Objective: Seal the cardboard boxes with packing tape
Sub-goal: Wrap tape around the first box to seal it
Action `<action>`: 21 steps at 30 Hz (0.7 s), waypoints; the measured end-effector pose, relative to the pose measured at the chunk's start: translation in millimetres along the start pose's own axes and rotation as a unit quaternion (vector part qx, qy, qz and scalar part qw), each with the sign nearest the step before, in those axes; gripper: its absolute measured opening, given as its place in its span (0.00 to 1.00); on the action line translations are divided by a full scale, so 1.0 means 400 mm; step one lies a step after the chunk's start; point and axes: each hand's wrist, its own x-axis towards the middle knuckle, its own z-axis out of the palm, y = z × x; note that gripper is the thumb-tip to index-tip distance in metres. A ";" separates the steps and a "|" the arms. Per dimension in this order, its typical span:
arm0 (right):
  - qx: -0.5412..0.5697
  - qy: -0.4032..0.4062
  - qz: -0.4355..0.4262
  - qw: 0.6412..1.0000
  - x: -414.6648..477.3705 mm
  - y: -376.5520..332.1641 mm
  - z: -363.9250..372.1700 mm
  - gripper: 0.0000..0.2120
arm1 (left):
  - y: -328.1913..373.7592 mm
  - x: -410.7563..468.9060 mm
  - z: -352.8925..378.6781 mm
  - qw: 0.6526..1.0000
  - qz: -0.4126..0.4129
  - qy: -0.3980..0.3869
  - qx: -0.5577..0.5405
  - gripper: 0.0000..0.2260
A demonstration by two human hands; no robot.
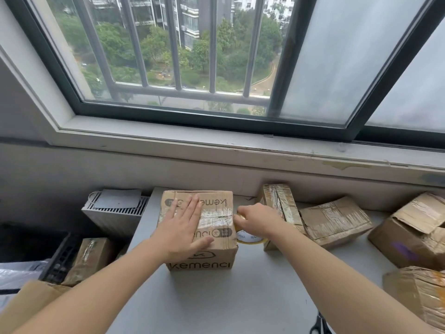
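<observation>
Head view: the kemenci box [204, 260] I am taping sits on the grey tabletop [240, 297], just below the middle of the picture, its near face toward me. My left hand [185, 225] lies flat on its lid, fingers straight and slightly spread, pressing down over the strip of clear tape [218, 219] that crosses the top. At 3 o'clock from the box, right against its edge, my right hand [255, 219] curls around the roll of packing tape [251, 240], which stands on edge touching the tabletop.

Beyond the roll, at 2 o'clock from the box, a taped box [279, 203] stands upright against the wall. A crushed box [334, 220] leans beside it, and two more boxes sit at 3 and 4 o'clock near the frame's right edge. Scissors [319, 324] show at 5 o'clock, cut off by the bottom edge. A white radiator [115, 213] is at 9 o'clock off the tabletop, with a small taped box [89, 259] below it. A barred window [168, 56] fills 12 o'clock.
</observation>
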 end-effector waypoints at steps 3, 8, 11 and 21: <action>-0.003 0.002 0.009 1.000 -0.001 -0.010 -0.001 0.13 | 0.046 0.015 0.002 1.000 0.012 -0.008 -0.011 0.50; 0.003 0.008 0.027 1.000 -0.011 -0.019 0.002 0.11 | 0.144 0.043 0.007 0.997 0.040 0.013 -0.058 0.47; 0.007 0.010 0.031 0.999 -0.014 -0.021 0.003 0.12 | 0.147 0.037 -0.002 0.996 0.059 0.013 -0.061 0.47; 0.013 0.001 0.026 1.000 -0.028 -0.040 0.021 0.15 | -0.044 -0.005 -0.020 0.998 0.023 -0.054 0.011 0.63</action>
